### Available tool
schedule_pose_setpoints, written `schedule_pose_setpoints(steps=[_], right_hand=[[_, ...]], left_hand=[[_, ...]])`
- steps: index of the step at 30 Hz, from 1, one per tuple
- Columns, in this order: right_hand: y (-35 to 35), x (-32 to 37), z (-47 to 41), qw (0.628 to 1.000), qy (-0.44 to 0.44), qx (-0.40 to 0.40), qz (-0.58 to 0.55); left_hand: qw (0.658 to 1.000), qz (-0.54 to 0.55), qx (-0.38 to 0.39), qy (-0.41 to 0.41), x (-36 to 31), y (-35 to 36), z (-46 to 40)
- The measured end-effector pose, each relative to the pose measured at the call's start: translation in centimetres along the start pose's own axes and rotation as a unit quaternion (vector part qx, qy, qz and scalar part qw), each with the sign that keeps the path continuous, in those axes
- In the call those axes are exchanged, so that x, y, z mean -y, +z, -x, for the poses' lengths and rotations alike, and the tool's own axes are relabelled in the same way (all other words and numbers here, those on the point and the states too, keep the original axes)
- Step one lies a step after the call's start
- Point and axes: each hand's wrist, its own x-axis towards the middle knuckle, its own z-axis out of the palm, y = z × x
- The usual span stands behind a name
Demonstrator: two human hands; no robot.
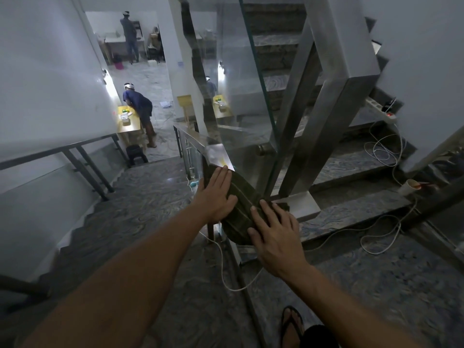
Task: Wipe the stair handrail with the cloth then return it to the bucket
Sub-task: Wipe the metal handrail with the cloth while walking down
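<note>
A dark green striped cloth is draped over the steel handrail at the stair landing. My left hand lies flat on the cloth's left side, fingers stretched along the rail. My right hand presses flat on the cloth's lower right part, fingers spread. The bare, shiny part of the rail continues beyond the cloth, down the stairs. No bucket is in view.
A glass panel and steel posts rise right of the rail. White cables, a power strip and a paper cup lie on the steps at right. Stairs descend left; two people work below.
</note>
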Motion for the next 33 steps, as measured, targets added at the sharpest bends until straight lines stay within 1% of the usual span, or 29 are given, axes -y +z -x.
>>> schedule_pose_setpoints(steps=[3, 7, 14, 20, 22, 24, 33], right_hand=[[-0.1, 1.8, -0.4, 0.999, 0.037, -0.019, -0.014], [0.1, 3.9, -1.1, 0.998, 0.057, -0.024, -0.003], [0.1, 6.0, -3.2, 0.997, 0.049, 0.024, 0.059], [0.4, 6.8, -5.2, 0.996, 0.047, 0.04, 0.065], [0.3, 6.9, -6.0, 0.996, 0.041, 0.063, 0.053], [0.1, 7.1, -6.9, 0.996, 0.038, 0.068, 0.046], [-1.3, 8.0, -11.4, 0.987, 0.071, 0.143, 0.027]], left_hand=[[1.0, -0.014, 0.002, 0.017, 1.2, -0.2, -0.9], [0.999, -0.024, 0.008, 0.033, 2.4, -0.5, -2.1], [0.999, -0.036, 0.019, 0.034, 3.2, -1.4, -4.1], [0.998, -0.064, 0.017, 0.018, 3.6, -2.2, -5.7], [0.998, -0.057, 0.018, 0.013, 3.8, -2.4, -6.4], [0.999, -0.046, 0.017, 0.009, 4.3, -2.5, -7.1], [0.999, 0.032, 0.001, -0.009, 6.2, -2.6, -9.6]])
